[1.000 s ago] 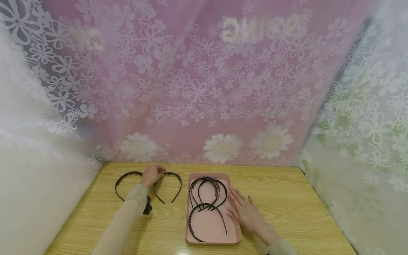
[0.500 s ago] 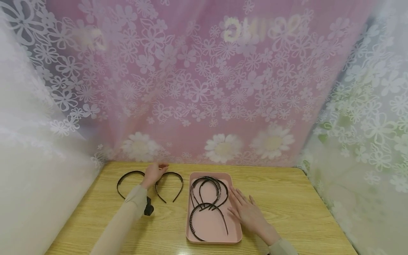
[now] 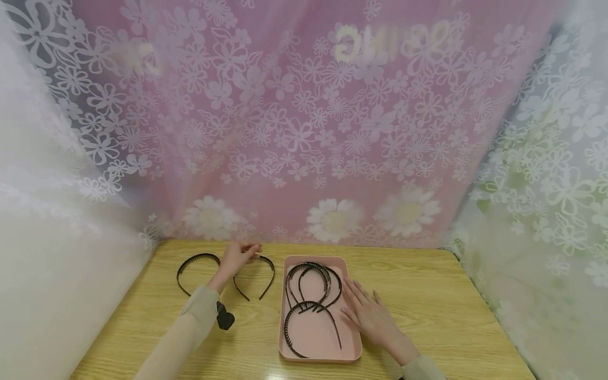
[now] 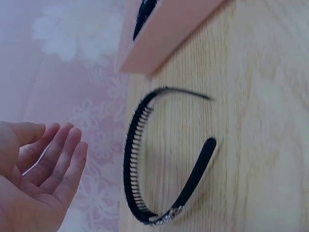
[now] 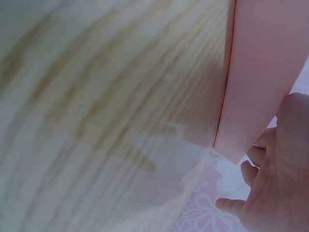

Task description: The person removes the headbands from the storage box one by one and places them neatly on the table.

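My left hand (image 3: 237, 259) is over the top of a black toothed headband (image 3: 274, 275) lying on the table, its fingers reaching toward the back edge. In the left wrist view that hand (image 4: 46, 181) has relaxed fingers with nothing in them, apart from the headband (image 4: 129, 169). A second headband (image 3: 179, 273) lies left of it, partly hidden by the left forearm. My right hand (image 3: 375, 319) rests with extended fingers at the right rim of a pink tray (image 3: 359, 345). Several black headbands (image 3: 287, 331) overlap inside the tray; one lies lower toward the front.
The wood-grain table (image 3: 418, 295) ends at a pink flowered curtain (image 3: 294, 137) behind. Pale flowered sheets (image 3: 546, 221) hang at both sides. A black device (image 3: 225, 318) is worn at the left wrist.
My left hand has moved slightly to the right across the top of the headband. The right hand stays at the tray, and the headbands keep their places; the head view shifts a little.
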A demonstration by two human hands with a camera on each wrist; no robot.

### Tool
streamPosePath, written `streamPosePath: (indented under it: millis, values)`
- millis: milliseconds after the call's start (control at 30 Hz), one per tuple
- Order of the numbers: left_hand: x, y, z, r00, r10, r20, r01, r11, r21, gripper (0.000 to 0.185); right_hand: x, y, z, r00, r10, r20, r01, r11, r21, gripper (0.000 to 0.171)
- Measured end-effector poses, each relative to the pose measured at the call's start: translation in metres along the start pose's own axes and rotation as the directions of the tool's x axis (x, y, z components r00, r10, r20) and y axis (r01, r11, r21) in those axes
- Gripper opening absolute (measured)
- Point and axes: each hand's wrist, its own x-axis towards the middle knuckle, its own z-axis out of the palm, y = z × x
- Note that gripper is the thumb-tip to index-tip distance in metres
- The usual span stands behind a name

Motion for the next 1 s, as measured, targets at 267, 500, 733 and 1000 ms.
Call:
streamPosePath:
  millis: [267,500,733,1000]
  values:
    - [-0.014,0.013,0.008,0.999,-0.024,0.04,0.028,0.995,-0.092,0.035,-0.001,0.008,0.009,0.996,-0.045,-0.078,0.043,0.999,-0.033,0.065]
    - [-0.023,0.022,0.019,0.997,-0.007,0.079,0.016,0.994,-0.111,0.032,-0.001,0.005,0.006,0.997,-0.036,-0.062,0.033,0.999,-0.035,0.065]
    - [-0.028,0.029,0.032,0.989,0.022,0.144,-0.003,0.991,-0.132,0.034,0.001,0.001,0.003,0.999,-0.018,-0.047,0.017,1.0,-0.017,0.066]
    - [-0.033,0.036,0.052,0.966,0.072,0.249,-0.048,0.994,-0.098,0.035,0.0,0.001,0.003,0.999,-0.009,-0.036,0.009,1.0,-0.015,0.067]
